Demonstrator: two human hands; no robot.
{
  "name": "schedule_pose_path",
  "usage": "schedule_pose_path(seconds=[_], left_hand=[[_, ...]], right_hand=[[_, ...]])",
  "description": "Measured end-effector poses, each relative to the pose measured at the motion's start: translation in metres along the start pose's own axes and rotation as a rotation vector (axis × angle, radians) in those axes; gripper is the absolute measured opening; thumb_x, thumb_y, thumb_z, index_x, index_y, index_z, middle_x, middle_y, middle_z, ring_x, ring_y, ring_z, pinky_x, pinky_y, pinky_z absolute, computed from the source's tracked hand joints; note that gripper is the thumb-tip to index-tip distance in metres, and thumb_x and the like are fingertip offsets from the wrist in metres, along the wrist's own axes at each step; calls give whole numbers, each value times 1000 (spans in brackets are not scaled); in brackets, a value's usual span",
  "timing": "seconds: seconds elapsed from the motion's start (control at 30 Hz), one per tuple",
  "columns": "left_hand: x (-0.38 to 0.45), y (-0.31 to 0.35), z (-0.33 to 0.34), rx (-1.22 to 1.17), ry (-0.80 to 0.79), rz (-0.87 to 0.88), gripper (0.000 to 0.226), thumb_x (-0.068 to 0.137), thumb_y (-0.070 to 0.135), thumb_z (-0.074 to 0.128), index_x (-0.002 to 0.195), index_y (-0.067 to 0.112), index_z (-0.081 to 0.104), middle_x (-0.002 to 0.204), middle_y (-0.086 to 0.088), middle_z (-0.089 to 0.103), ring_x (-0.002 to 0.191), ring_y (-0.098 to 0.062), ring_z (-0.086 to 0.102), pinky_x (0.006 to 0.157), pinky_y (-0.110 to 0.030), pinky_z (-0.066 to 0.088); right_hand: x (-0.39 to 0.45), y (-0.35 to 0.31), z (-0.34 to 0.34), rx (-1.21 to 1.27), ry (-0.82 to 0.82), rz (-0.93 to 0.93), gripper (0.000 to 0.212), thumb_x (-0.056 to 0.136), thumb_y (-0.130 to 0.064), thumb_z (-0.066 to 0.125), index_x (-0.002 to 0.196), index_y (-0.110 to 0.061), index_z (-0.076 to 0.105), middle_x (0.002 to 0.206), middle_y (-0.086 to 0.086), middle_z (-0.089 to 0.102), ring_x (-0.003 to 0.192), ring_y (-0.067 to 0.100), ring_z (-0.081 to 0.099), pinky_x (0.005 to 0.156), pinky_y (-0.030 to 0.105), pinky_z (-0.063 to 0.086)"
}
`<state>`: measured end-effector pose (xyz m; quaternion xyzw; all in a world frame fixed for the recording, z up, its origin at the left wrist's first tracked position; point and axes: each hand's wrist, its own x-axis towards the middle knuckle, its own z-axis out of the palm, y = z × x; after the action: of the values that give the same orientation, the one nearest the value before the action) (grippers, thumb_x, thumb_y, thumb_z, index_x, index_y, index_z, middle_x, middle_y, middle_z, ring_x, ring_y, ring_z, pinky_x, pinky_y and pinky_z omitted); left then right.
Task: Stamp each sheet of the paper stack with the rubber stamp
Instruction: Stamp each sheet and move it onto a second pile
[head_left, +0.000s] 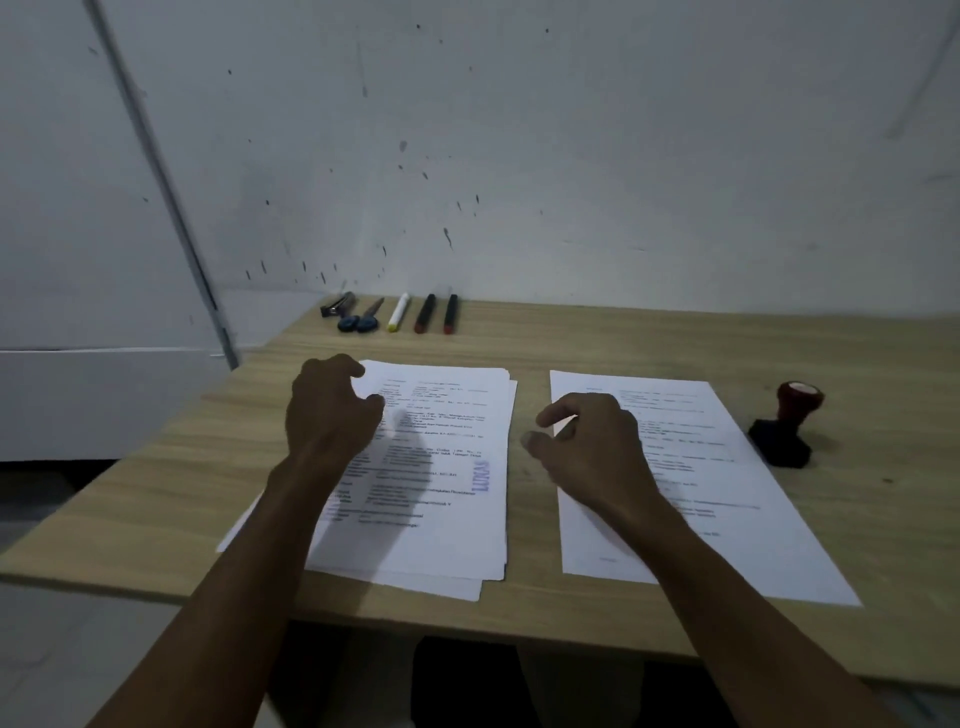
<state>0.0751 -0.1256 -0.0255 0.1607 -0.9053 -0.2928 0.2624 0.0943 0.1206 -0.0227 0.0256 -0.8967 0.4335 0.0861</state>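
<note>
Head view: both hands empty over two paper piles, stamp standing at the right

Head camera showed a wooden table (597, 338) against a marked white wall (519, 130). The left pile of sheets (447, 467) lay with its long axis running away from the person, edges fanned unevenly, a blue stamp mark (482, 475) reading along its right edge. The right sheet (727, 467) lay beside it, angled slightly rightward, a strip of bare table between them. The left hand (327, 410) hovered at the left pile's far left corner, fingers curled loosely, gripping nothing. The right hand (587, 441) hung over the right sheet's left edge, half open, empty. The rubber stamp (784, 428) stood just right of that sheet, red handle tilted up and rightward. Scissors (361, 319), a clip (337, 305) and three pens (423, 313) lined the far edge, well apart from the papers
</note>
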Motion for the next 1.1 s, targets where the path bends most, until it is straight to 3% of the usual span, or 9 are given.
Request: schedule_pose_path(seconds=[0.13, 0.27, 0.43, 0.57, 0.67, 0.8, 0.93, 1.1], left_hand=[[-15, 35, 16, -98, -37, 138, 31, 81, 21, 71, 109, 13, 64, 117, -10, 60, 108, -27, 57, 93, -39, 46], [-37, 79, 40, -184, -102, 304, 24, 80, 21, 73, 102, 14, 66, 108, -5, 63, 90, -19, 61, 84, -38, 50], [-63, 129, 78, -225, -257, 431, 26, 81, 26, 73, 104, 16, 66, 107, -1, 60, 93, -16, 60, 84, -38, 50], [-79, 153, 107, -196, -363, 490, 30, 83, 28, 70, 109, 16, 63, 115, -2, 58, 110, -21, 54, 92, -39, 45], [-85, 166, 123, -147, -442, 531, 34, 83, 33, 69, 112, 18, 61, 120, -1, 56, 117, -20, 48, 98, -38, 41], [-91, 175, 136, -87, -526, 583, 37, 81, 40, 68, 112, 21, 63, 122, 2, 58, 119, -20, 46, 100, -39, 39], [-99, 177, 141, -56, -522, 624, 41, 79, 48, 67, 110, 21, 66, 119, 5, 63, 116, -19, 51, 96, -40, 43], [-104, 172, 145, -30, -521, 652, 38, 84, 50, 61, 111, 24, 65, 121, 8, 62, 118, -20, 50, 96, -41, 41]], right_hand=[[-1, 18, -31, -65, 141, -12, 19, 78, -34, 76, 92, -29, 65, 74, -6, 65, 89, 19, 65, 83, 38, 52], [5, 52, -70, -139, 380, -6, 24, 79, -27, 75, 95, -25, 57, 72, -6, 61, 76, 19, 63, 67, 33, 50], [16, 95, -113, -208, 600, 107, 47, 73, -18, 76, 106, -19, 42, 103, 7, 58, 83, 30, 57, 68, 36, 41], [25, 114, -132, -244, 554, 189, 76, 72, -27, 80, 129, -22, 31, 123, 14, 48, 103, 37, 56, 74, 42, 47], [32, 122, -142, -260, 457, 194, 81, 73, -39, 77, 136, -29, 27, 126, 12, 45, 109, 37, 54, 82, 44, 49], [40, 124, -147, -297, 369, 150, 74, 79, -43, 73, 139, -33, 31, 126, 11, 48, 114, 35, 52, 86, 43, 46], [45, 126, -147, -306, 301, 77, 59, 87, -32, 68, 139, -30, 39, 126, 11, 53, 116, 33, 52, 90, 44, 48], [48, 134, -144, -273, 355, 23, 39, 93, -21, 61, 131, -19, 49, 123, 11, 63, 111, 33, 58, 90, 47, 50]])
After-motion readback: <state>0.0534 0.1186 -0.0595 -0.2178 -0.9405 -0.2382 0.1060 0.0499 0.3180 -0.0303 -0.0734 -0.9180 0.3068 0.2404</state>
